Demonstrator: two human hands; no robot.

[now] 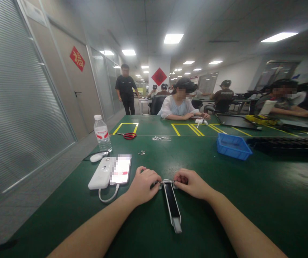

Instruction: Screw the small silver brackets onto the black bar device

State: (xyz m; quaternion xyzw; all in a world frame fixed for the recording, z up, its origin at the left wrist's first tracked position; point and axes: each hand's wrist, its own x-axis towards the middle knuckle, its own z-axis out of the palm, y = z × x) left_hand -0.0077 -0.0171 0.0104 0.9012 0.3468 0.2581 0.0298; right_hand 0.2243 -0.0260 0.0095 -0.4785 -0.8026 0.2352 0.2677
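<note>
Head view: left hand (146, 182) has thumb and fingertips closed on the left side of the white frame (172, 202) at its far end; right hand (193, 182) pinches the right side there, exact contact partly hidden by the fingers. Frame lies on the green table (143, 234) between the hands, black inset, grey tip toward the wearer; no legible marking. Left of left hand: phone (123, 170), screen blurred, beside power bank (99, 176), white cable (107, 201) looping in front. Beyond: bottle (102, 134), red-and-white label, brand too small to read. Past the hands: small rings (142, 153), red-handled scissors (129, 136); blue tray (233, 154) to the right. Door (69, 77) carries a red diamond (77, 58) reading "福" in gold; pillar diamond (159, 76) illegible.
</note>
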